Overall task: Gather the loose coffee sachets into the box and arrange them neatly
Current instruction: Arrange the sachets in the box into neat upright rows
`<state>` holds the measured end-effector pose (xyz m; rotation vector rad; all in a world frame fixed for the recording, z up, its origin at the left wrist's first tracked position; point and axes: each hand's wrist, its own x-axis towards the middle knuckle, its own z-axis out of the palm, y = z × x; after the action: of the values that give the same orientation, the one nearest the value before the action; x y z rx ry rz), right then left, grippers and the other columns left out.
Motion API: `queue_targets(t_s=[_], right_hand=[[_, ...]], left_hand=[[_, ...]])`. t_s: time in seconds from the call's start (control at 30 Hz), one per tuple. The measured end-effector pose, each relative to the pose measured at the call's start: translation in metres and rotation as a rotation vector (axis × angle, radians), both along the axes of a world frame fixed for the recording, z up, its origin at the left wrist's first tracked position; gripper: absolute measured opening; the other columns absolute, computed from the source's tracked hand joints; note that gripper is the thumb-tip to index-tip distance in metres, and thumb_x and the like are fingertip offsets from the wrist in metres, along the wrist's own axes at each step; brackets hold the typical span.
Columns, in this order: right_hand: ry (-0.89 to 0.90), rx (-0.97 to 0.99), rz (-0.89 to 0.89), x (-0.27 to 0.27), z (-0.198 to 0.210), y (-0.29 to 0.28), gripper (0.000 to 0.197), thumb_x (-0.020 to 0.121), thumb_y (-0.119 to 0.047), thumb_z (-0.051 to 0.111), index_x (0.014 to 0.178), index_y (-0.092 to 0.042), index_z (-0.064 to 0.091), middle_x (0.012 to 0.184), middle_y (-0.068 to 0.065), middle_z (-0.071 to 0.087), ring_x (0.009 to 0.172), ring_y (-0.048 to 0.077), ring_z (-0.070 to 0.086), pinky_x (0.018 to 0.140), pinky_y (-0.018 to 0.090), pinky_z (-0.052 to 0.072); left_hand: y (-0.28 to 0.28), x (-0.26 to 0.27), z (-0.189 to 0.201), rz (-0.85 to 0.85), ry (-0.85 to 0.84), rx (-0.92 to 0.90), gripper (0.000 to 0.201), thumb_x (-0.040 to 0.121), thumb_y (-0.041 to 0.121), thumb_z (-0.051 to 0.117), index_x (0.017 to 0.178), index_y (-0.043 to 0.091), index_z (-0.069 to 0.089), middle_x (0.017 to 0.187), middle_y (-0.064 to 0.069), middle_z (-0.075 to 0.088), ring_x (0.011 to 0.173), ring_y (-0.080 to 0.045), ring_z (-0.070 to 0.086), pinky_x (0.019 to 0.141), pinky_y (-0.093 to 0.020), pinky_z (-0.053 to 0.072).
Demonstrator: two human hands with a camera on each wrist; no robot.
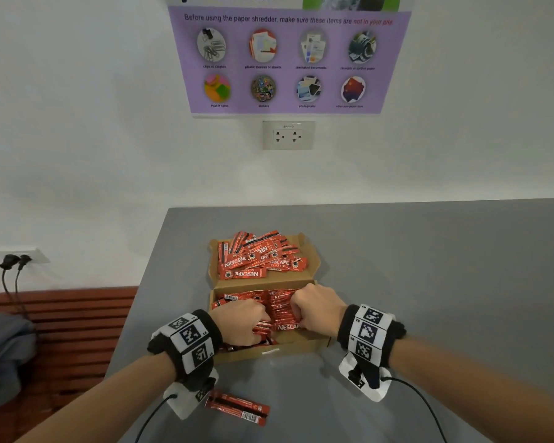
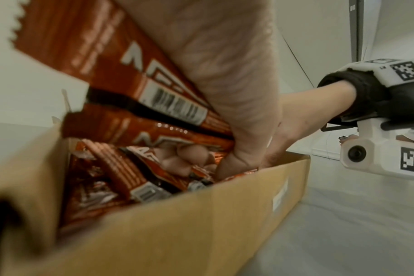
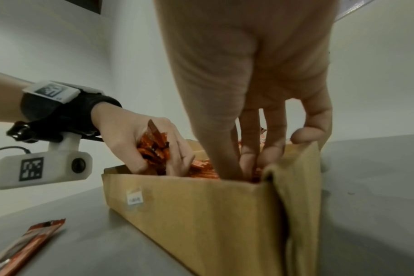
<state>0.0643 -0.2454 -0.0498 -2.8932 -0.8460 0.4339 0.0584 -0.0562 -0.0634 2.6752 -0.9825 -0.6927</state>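
A cardboard box (image 1: 271, 350) sits open on the grey table (image 1: 429, 266), its lid (image 1: 312, 251) folded back flat and heaped with a loose pile of red coffee sachets (image 1: 259, 260) lying at all angles. The near half of the box holds more red sachets (image 1: 280, 310), packed closer together, and both hands are down inside it. The left hand (image 1: 242, 322) is at the left part of the box with its fingers (image 3: 177, 155) curled round a bunch of sachets (image 3: 155, 147); the right wrist view shows their ends sticking up out of the fist, and the left wrist view shows several long red packets (image 2: 121, 78) pressed against the palm. The right hand (image 1: 315, 306) is at the right part of the box, knuckles up. In its own wrist view its fingers (image 3: 248, 149) point straight down among the sachets just inside the box's near corner, with the little finger (image 3: 306, 135) resting on the top edge of the box's side wall; whether those fingers have hold of any packet cannot be told, since their tips are buried. One stray sachet (image 1: 237, 409) lies flat on the table outside the box, near the left wrist and well short of the box's front wall. On the wall behind hang a purple poster (image 1: 288, 59) and a power socket (image 1: 288, 135).
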Motion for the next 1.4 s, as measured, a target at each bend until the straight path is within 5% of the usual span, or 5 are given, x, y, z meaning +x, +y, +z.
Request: queue_targets(t_s=[0.87,0.97,1.1,1.27,1.4], right_hand=[[0.017,0.002,-0.008,0.002,0.006,-0.023,0.018,0.076,-0.01,0.063,0.071,-0.019,0.049,0.083,-0.004,0.053,0.084,0.02,0.056,0.077,0.036,0.05],[0.008,0.123,-0.051,0.006,0.013,-0.024,0.019,0.08,-0.028,0.069,0.079,-0.02,0.051,0.08,-0.01,0.052,0.078,0.012,0.052,0.068,0.024,0.044],[0.016,0.405,-0.065,0.008,0.018,-0.011,0.025,0.091,-0.04,0.053,0.092,-0.016,0.06,0.084,-0.006,0.061,0.073,0.009,0.057,0.066,0.024,0.048],[0.09,0.574,-0.059,-0.001,0.01,0.024,0.031,0.096,-0.035,0.046,0.11,-0.008,0.053,0.089,-0.007,0.056,0.068,-0.002,0.049,0.068,0.011,0.042],[0.087,0.642,-0.154,0.003,0.011,0.03,0.016,0.091,-0.027,0.058,0.092,-0.011,0.058,0.076,-0.008,0.057,0.063,-0.002,0.05,0.061,0.007,0.042]], left_hand=[[0.003,-0.001,0.0,0.08,0.055,-0.142,0.017,0.088,0.021,0.057,0.099,0.01,0.064,0.104,0.0,0.068,0.09,-0.013,0.063,0.085,-0.026,0.052],[0.004,0.0,0.01,0.197,0.082,-0.31,0.02,0.09,0.012,0.054,0.108,0.009,0.062,0.104,0.005,0.064,0.092,-0.005,0.061,0.083,-0.018,0.051],[-0.002,0.005,0.026,0.47,-0.036,-0.641,0.009,0.097,0.013,0.044,0.094,0.016,0.052,0.074,0.004,0.058,0.057,-0.001,0.057,0.055,-0.016,0.048],[-0.024,0.011,0.021,0.71,-0.145,-0.866,0.022,0.098,0.021,0.044,0.086,0.007,0.056,0.079,-0.007,0.061,0.072,-0.02,0.058,0.07,-0.025,0.048],[-0.025,0.012,0.014,0.814,-0.184,-0.894,0.034,0.097,0.032,0.043,0.087,0.003,0.058,0.08,-0.01,0.062,0.071,-0.013,0.057,0.067,-0.017,0.045]])
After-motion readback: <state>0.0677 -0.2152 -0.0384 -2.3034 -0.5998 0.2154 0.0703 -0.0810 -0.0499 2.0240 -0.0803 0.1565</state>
